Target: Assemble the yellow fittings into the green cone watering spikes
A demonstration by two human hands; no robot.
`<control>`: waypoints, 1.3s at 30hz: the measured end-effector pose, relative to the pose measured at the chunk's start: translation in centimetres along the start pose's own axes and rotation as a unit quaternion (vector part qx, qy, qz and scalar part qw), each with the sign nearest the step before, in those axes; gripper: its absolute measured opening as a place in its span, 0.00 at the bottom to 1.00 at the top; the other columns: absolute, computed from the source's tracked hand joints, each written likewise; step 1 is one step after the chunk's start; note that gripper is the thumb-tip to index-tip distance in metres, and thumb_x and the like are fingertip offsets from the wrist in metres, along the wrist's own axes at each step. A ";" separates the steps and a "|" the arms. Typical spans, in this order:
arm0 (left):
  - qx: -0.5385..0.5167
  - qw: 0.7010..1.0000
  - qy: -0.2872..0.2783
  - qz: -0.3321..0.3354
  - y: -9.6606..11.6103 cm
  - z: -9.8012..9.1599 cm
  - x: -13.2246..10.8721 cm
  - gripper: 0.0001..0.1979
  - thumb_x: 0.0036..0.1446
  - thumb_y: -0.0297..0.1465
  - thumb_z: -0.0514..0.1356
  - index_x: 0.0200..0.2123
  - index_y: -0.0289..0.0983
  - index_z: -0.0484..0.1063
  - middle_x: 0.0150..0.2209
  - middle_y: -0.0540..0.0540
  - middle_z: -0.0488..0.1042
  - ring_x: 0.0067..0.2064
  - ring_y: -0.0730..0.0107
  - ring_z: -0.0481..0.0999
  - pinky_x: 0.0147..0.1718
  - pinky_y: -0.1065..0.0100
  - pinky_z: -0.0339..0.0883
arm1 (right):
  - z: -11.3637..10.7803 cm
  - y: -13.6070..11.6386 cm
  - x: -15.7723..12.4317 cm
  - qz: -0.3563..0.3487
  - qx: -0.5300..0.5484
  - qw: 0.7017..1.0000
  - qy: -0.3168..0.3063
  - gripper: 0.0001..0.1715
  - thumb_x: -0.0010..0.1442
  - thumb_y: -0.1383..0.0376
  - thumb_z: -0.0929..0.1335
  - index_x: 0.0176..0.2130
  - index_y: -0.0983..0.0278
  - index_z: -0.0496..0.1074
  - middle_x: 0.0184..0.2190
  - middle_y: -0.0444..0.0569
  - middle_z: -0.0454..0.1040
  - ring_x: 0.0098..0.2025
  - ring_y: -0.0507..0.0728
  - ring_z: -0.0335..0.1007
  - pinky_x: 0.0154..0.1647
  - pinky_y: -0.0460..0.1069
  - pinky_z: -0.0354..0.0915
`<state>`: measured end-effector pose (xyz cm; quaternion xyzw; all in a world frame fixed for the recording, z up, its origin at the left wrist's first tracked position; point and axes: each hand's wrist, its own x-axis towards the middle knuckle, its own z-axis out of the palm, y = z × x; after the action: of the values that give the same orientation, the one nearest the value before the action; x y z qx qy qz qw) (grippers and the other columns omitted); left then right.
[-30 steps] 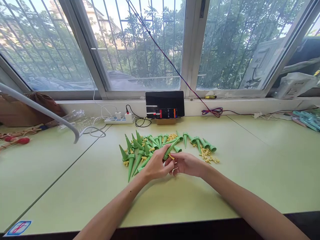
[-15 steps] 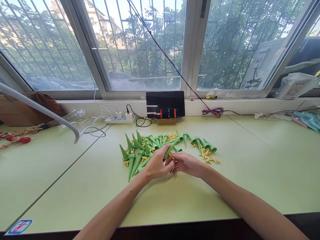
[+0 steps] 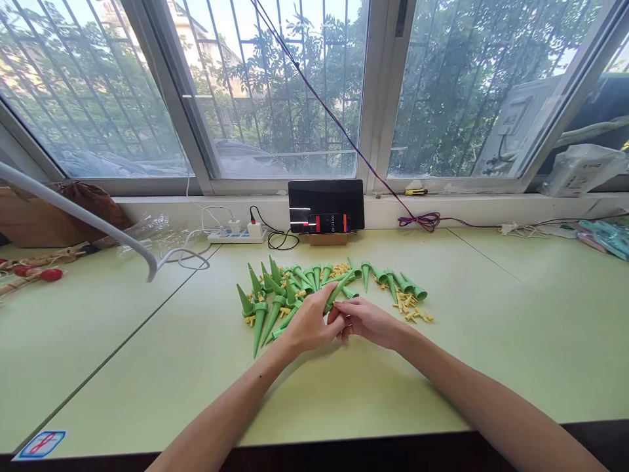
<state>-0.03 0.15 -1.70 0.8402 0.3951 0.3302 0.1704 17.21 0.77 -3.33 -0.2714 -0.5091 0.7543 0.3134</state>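
Note:
My left hand [image 3: 309,322] is closed around a green plastic cone spike [image 3: 338,291] that points up and away from me. My right hand [image 3: 366,321] meets it at the spike's wide end, fingers pinched there; whatever they pinch is hidden between the hands. Both hands hover just above the pale green table [image 3: 344,380]. Behind them lies a pile of several green cone spikes [image 3: 275,295], stretching left to right, mixed with small yellow plastic pieces [image 3: 410,305].
A dark tablet [image 3: 326,203] with a phone [image 3: 329,223] propped before it stands at the window sill. A white power strip [image 3: 236,235] with cables lies to its left. A white curved tube [image 3: 83,216] reaches in from the left. Teal items [image 3: 604,236] sit far right.
The hands have drawn closer together at the spike's wide end. The small yellow piece seen at my right fingertips earlier is no longer visible.

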 end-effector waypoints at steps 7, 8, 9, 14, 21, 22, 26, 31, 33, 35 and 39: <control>-0.009 1.000 -0.007 -0.010 0.0 0.2 0.0 0.24 0.54 0.27 0.57 0.56 0.34 0.64 0.32 0.48 0.76 0.31 0.68 0.73 0.35 0.67 0.67 | 0.6 0.0 0.0 -0.063 -0.184 0.979 0.064 0.28 0.63 0.47 0.65 0.25 0.66 0.72 0.20 0.46 0.70 0.23 0.52 0.65 0.29 0.48 0.62; -0.010 1.000 -0.005 -0.011 0.0 0.2 0.0 0.24 0.54 0.27 0.57 0.56 0.34 0.64 0.32 0.48 0.76 0.31 0.68 0.73 0.35 0.67 0.67 | 0.7 0.0 0.0 -0.075 -0.216 0.971 0.074 0.28 0.65 0.48 0.64 0.24 0.66 0.71 0.20 0.46 0.70 0.23 0.52 0.65 0.28 0.48 0.61; -0.011 1.000 -0.003 -0.011 -0.1 0.2 0.0 0.24 0.54 0.28 0.57 0.56 0.35 0.64 0.33 0.48 0.77 0.31 0.68 0.72 0.35 0.67 0.67 | 0.8 0.0 0.0 -0.088 -0.248 0.961 0.086 0.28 0.66 0.49 0.63 0.24 0.65 0.70 0.19 0.46 0.69 0.23 0.52 0.64 0.27 0.48 0.60; -0.013 1.000 0.009 -0.006 -0.3 0.3 0.0 0.26 0.53 0.28 0.58 0.57 0.35 0.64 0.38 0.45 0.77 0.32 0.68 0.72 0.34 0.67 0.67 | 0.8 0.1 0.1 -0.139 -0.373 0.907 0.142 0.27 0.69 0.55 0.61 0.21 0.63 0.67 0.18 0.46 0.69 0.23 0.53 0.63 0.28 0.49 0.57; -0.008 1.000 0.007 -0.005 -0.5 0.4 -0.1 0.23 0.55 0.28 0.58 0.55 0.35 0.65 0.35 0.46 0.75 0.29 0.69 0.70 0.32 0.69 0.65 | 0.9 0.1 -0.1 -0.200 -0.420 0.872 0.154 0.26 0.69 0.60 0.61 0.20 0.62 0.63 0.21 0.46 0.68 0.25 0.53 0.60 0.30 0.50 0.52; -0.007 1.000 0.008 -0.008 -0.5 0.4 -0.1 0.23 0.55 0.28 0.58 0.55 0.35 0.65 0.34 0.47 0.75 0.29 0.69 0.70 0.32 0.68 0.65 | 0.9 0.1 -0.1 -0.202 -0.423 0.869 0.155 0.26 0.69 0.60 0.61 0.20 0.62 0.62 0.20 0.46 0.67 0.25 0.53 0.60 0.31 0.50 0.52; -0.003 1.000 0.009 -0.018 -0.5 0.4 -0.2 0.24 0.56 0.29 0.57 0.57 0.35 0.64 0.31 0.48 0.73 0.29 0.69 0.70 0.33 0.68 0.65 | 0.9 0.2 0.0 -0.215 -0.430 0.862 0.162 0.24 0.68 0.62 0.62 0.20 0.61 0.59 0.20 0.44 0.64 0.24 0.53 0.57 0.31 0.50 0.50; -0.011 0.999 -0.008 -0.032 -0.6 0.5 -0.2 0.26 0.57 0.28 0.56 0.60 0.34 0.60 0.27 0.52 0.68 0.26 0.71 0.67 0.30 0.69 0.63 | 0.4 0.7 0.3 -0.218 -0.444 0.850 0.185 0.21 0.68 0.62 0.62 0.23 0.61 0.60 0.22 0.45 0.65 0.26 0.54 0.56 0.31 0.51 0.50; -0.021 0.999 -0.013 -0.031 -0.6 0.5 -0.2 0.28 0.56 0.27 0.56 0.61 0.34 0.59 0.26 0.53 0.66 0.25 0.72 0.66 0.29 0.70 0.62 | 0.3 0.8 0.3 -0.217 -0.442 0.850 0.187 0.21 0.69 0.61 0.62 0.23 0.61 0.61 0.23 0.46 0.66 0.26 0.54 0.57 0.31 0.51 0.50; -0.029 0.999 -0.016 -0.027 -0.6 0.6 -0.2 0.28 0.55 0.26 0.56 0.61 0.34 0.58 0.25 0.54 0.65 0.25 0.73 0.65 0.29 0.70 0.62 | 0.2 0.8 0.2 -0.215 -0.428 0.858 0.185 0.22 0.69 0.60 0.62 0.23 0.61 0.62 0.23 0.46 0.67 0.26 0.54 0.58 0.31 0.50 0.51; -0.035 0.999 -0.017 -0.016 -0.5 0.5 -0.3 0.28 0.55 0.27 0.56 0.60 0.34 0.58 0.25 0.55 0.65 0.25 0.73 0.64 0.29 0.70 0.62 | 0.3 0.5 0.1 -0.176 -0.388 0.888 0.170 0.24 0.69 0.59 0.61 0.23 0.61 0.64 0.19 0.44 0.67 0.23 0.53 0.60 0.30 0.50 0.54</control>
<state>-0.05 0.24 -2.45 0.8327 0.3938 0.3266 0.2119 16.84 0.52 -3.69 -0.4013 -0.7398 0.3709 0.3926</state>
